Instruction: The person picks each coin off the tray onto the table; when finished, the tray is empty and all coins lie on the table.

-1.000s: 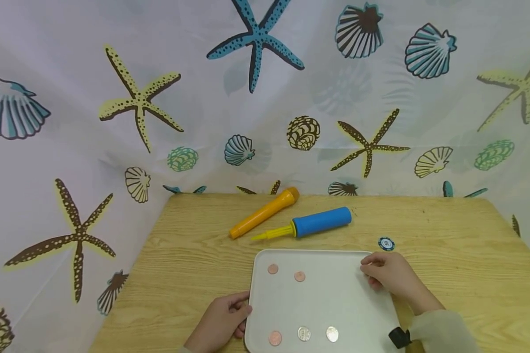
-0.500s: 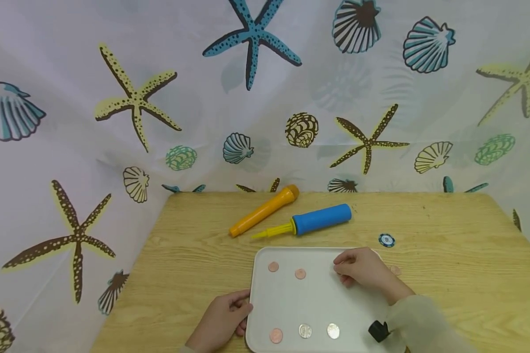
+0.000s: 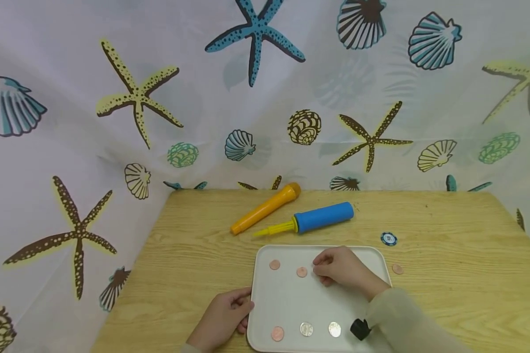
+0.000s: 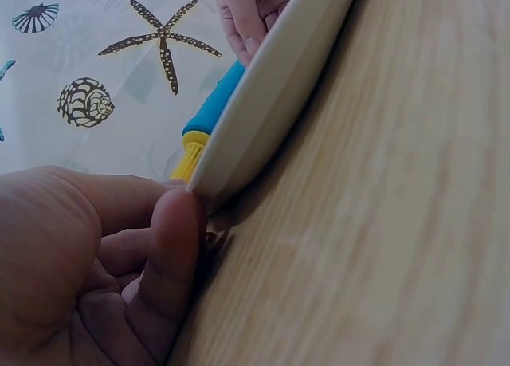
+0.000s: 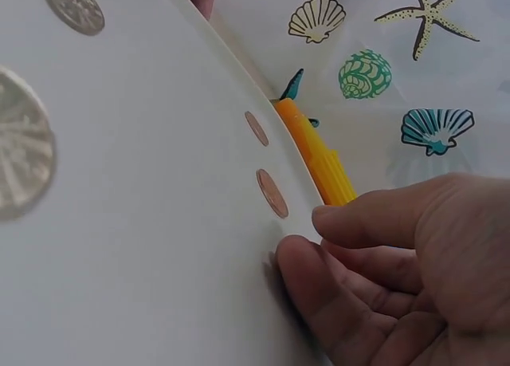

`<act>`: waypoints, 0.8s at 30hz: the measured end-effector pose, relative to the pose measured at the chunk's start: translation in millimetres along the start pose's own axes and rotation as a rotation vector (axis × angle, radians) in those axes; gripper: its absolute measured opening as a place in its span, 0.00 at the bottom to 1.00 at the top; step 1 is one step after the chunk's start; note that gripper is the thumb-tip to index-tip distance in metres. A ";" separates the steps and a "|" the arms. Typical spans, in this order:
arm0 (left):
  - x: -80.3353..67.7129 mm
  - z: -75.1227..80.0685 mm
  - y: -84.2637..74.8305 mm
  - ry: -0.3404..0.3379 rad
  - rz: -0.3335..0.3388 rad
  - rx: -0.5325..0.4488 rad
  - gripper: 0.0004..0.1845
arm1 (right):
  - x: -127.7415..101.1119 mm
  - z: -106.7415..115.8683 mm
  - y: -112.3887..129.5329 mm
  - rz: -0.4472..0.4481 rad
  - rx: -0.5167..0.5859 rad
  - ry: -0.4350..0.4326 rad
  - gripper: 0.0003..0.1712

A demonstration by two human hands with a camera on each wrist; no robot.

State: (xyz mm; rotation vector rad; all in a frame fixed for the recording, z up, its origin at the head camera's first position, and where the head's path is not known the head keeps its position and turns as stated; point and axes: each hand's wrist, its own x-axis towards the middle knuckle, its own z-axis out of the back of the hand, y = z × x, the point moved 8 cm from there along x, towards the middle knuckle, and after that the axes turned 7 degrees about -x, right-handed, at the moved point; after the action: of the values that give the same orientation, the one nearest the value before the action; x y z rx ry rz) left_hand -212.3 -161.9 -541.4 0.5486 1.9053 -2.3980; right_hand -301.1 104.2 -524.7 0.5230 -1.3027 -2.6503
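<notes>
A white tray (image 3: 291,304) lies on the wooden table. It holds two copper coins (image 3: 302,272) near its far edge. A copper coin (image 3: 277,334) and two silver coins (image 3: 306,329) lie along its near edge. My left hand (image 3: 229,314) grips the tray's left rim (image 4: 271,103), thumb pressed against the edge. My right hand (image 3: 331,267) sits over the tray just right of the far copper coins. Its fingers are curled, with thumb and fingertips (image 5: 299,254) down at the tray surface (image 5: 159,222). Whether a coin sits between them is hidden.
An orange tube (image 3: 265,209) and a blue pump with a yellow nozzle (image 3: 322,218) lie behind the tray. A blue poker chip (image 3: 388,239) and a copper coin (image 3: 397,268) rest on the table to the tray's right. A patterned curtain hangs behind the table.
My right hand has moved left from the tray's right edge to its upper middle, uncovering a copper coin on the table. The left hand has stayed on the rim.
</notes>
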 end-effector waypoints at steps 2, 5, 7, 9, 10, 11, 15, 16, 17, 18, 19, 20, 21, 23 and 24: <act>-0.5 -0.5 -2.0 -0.002 -0.003 0.001 0.27 | 1.8 -2.6 3.4 0.011 -0.007 -0.002 0.09; -1.2 -1.0 -4.3 -0.004 -0.005 0.005 0.27 | 3.5 -5.6 7.2 0.018 -0.014 -0.004 0.09; -1.3 -1.1 -5.0 -0.005 -0.006 0.008 0.27 | 3.6 -7.2 9.7 0.017 -0.022 -0.001 0.10; -1.0 -1.2 -5.0 -0.006 -0.010 0.007 0.27 | 3.1 -8.4 12.6 0.016 -0.034 0.005 0.12; -0.6 -1.3 -4.7 -0.005 -0.012 0.007 0.26 | 2.9 -8.7 13.9 0.012 -0.044 0.007 0.13; -0.1 -1.2 -4.3 -0.005 -0.015 0.007 0.26 | 2.9 -9.1 14.9 0.007 -0.052 0.007 0.15; 1.9 -0.5 -1.3 -0.002 -0.009 0.002 0.27 | 4.0 -11.5 19.1 0.006 -0.114 0.011 0.22; 2.2 -0.5 -0.6 0.002 -0.004 -0.001 0.27 | 4.8 -12.6 20.0 0.012 -0.133 0.012 0.22; 2.6 -0.6 0.2 0.005 0.001 -0.004 0.27 | 5.5 -13.5 21.1 0.023 -0.154 0.012 0.22; 2.8 -0.6 0.9 0.008 0.006 -0.007 0.27 | 6.2 -14.5 22.4 0.034 -0.177 0.012 0.21; 3.0 -0.6 1.5 0.011 0.011 -0.010 0.27 | 7.1 -15.4 23.3 0.042 -0.199 0.011 0.21; 3.1 -0.6 2.1 0.014 0.014 -0.013 0.27 | 7.7 -16.2 24.3 0.050 -0.217 0.009 0.20; 3.3 -0.5 2.6 0.014 0.016 -0.014 0.28 | 7.8 -16.8 25.6 0.053 -0.231 0.005 0.19; 3.5 -0.1 3.6 0.012 0.019 -0.013 0.28 | 8.1 -17.9 27.5 0.054 -0.255 0.002 0.18; 3.3 0.3 3.8 0.011 0.020 -0.012 0.28 | 7.9 -18.3 28.4 0.052 -0.262 0.001 0.17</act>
State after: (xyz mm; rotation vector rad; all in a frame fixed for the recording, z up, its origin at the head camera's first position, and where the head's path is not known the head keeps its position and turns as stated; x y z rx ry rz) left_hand -214.5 -162.5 -546.0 0.5782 1.9074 -2.3747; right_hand -302.4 71.0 -514.6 0.4455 -0.9329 -2.7180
